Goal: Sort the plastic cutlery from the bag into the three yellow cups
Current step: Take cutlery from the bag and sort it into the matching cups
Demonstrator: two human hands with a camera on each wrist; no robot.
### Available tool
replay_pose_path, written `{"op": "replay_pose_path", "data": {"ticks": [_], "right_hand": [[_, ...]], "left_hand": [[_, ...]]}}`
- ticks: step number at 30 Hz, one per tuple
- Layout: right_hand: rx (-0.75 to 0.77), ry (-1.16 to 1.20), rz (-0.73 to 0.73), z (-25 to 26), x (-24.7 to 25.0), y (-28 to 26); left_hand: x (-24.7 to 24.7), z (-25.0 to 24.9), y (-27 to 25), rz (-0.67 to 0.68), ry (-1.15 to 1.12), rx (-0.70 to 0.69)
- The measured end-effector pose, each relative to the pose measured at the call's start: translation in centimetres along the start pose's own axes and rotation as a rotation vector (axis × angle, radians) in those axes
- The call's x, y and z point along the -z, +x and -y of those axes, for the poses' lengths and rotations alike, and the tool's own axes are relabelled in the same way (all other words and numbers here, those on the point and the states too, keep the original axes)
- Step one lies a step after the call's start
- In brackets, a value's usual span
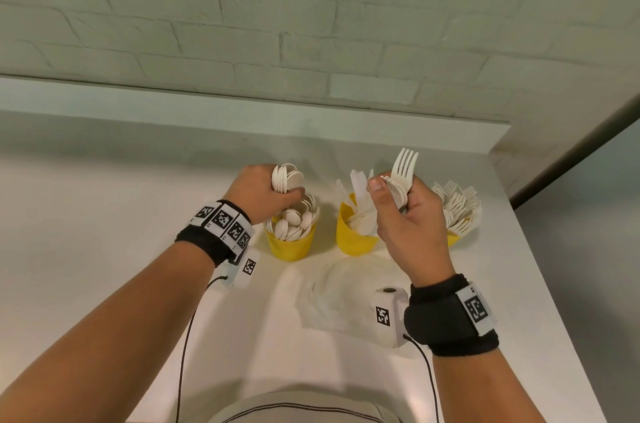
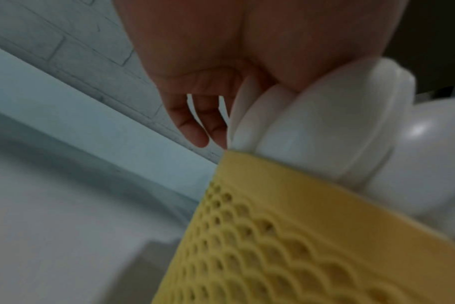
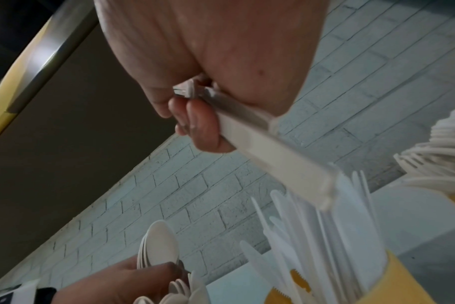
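Right hand (image 1: 408, 214) grips forks (image 1: 403, 173) upright, tines pointing up.

black wristbands (image 1: 450, 317) | checkered marker tags (image 1: 227, 221) — white cameras (image 1: 389, 313) | black cables (image 1: 185, 346)

Head view bright, even overhead light, soft shadows on the white counter (image 1: 104, 214); brick wall (image 1: 311, 24) bows with wide-angle distortion. Both wrist views dimmer, grainy, motion-blurred. Left wrist: yellow cup (image 2: 286, 236) soft, close spoons (image 2: 325, 133) show small glare. Right wrist: near palm out of focus.
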State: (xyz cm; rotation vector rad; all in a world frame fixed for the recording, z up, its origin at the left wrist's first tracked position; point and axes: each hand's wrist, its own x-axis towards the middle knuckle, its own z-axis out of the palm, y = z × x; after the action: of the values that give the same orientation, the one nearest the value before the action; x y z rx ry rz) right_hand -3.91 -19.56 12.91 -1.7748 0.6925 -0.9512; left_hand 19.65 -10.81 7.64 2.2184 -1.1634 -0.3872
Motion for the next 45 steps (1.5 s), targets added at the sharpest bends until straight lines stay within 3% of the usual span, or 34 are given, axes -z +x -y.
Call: {"op": "replay_pose_path", "data": {"ticks": [7,11,13,15,17,19,25,29,32,37,42,45], "right_hand": [[0.006,0.033,0.005,-0.2,0.2,0.0],[-0.001,0.085,-0.010,-0.3,0.4,-0.1],[-0.042,0.154,0.000,-0.4,0.3,0.0],[-0.074,0.177,0.017,-0.6,0.2,0.0],[-0.126,0.223,0.033,-0.5,0.2,0.0],[-0.161,0.250,0.034,-0.6,0.2,0.1],[-0.166,0.351,-0.071,-1.5,1.9,0.5],[-0.138,0.548,-0.212,-1.3,4.7,1.4],[-0.108,0.617,-0.305,-1.1,7.8,2.4],[-0.143,0.740,-0.398,-2.5,11.7,4.2],[-0.159,0.697,-0.365,-3.2,11.6,3.8],[-0.106,0.638,-0.276,-3.3,10.3,2.1]], "left_hand": [[1.4,-0.1,-0.5,0.183,-0.172,0.042],[1.8,-0.5,-1.3,0.024,-0.242,-0.124],[1.2,-0.9,-1.5,0.010,-0.109,-0.261],[0.2,-1.3,-1.8,0.094,0.081,-0.330],[-0.7,-1.6,-2.1,0.150,0.248,-0.320],[-1.3,-1.3,-2.1,0.119,0.353,-0.319],[-0.9,-2.2,-2.1,0.156,0.482,-0.220],[-0.4,-5.4,-3.5,-0.068,0.357,-0.279],[-1.0,-8.9,-4.8,-0.202,0.089,-0.452],[-5.6,-14.2,-6.9,0.081,-0.010,-0.667],[-10.3,-15.7,-7.5,0.342,0.204,-0.613],[-12.1,-14.6,-7.0,0.369,0.308,-0.584]]}}
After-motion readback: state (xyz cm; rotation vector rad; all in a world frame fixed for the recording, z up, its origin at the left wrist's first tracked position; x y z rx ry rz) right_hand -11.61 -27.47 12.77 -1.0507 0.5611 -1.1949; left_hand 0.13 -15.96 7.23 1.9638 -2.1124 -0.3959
